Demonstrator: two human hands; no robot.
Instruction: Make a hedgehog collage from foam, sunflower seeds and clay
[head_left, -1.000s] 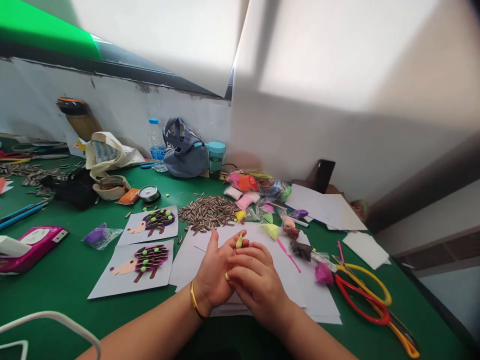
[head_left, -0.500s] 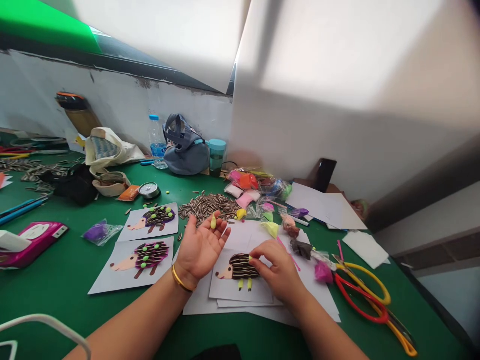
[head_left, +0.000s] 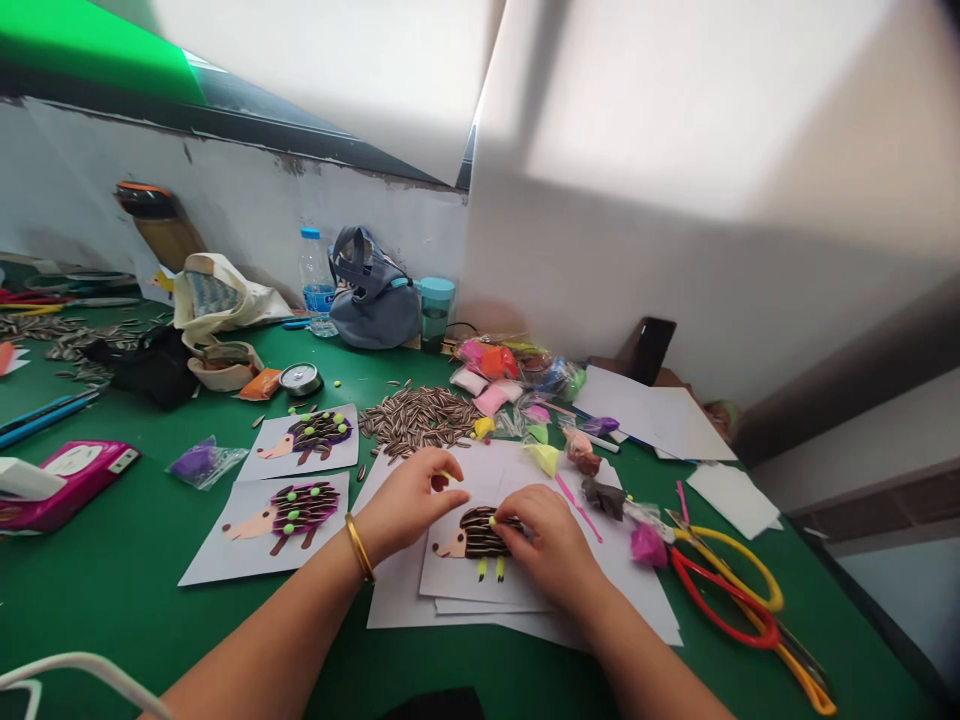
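Note:
A hedgehog picture (head_left: 480, 537), with a dark seed-striped body, a peach face and two yellow-green legs, lies on white paper before me. My right hand (head_left: 544, 545) is over its back, thumb and forefinger pinched at a small yellow clay ball (head_left: 493, 521) touching the body. Just left of it, my left hand (head_left: 416, 500) is turned side-on with curled fingers; a bit of yellow clay (head_left: 445, 475) shows inside them, mostly hidden. Two more hedgehog pictures, an upper one (head_left: 319, 437) and a lower one (head_left: 289, 515), both dotted green, lie to the left.
Sunflower seeds (head_left: 416, 415) are heaped behind the papers. Bagged clay (head_left: 499, 365) and a yellow clay lump (head_left: 544, 458) lie further right. Scissors with red and yellow handles (head_left: 724, 600) rest at the right. A magenta box (head_left: 71, 485) and a purple clay bag (head_left: 196, 462) are at left.
My left hand has turned from palm-up to side-on, curling its fingers round the yellow clay. The right hand has shifted slightly left and down, with the small ball now on the hedgehog's back.

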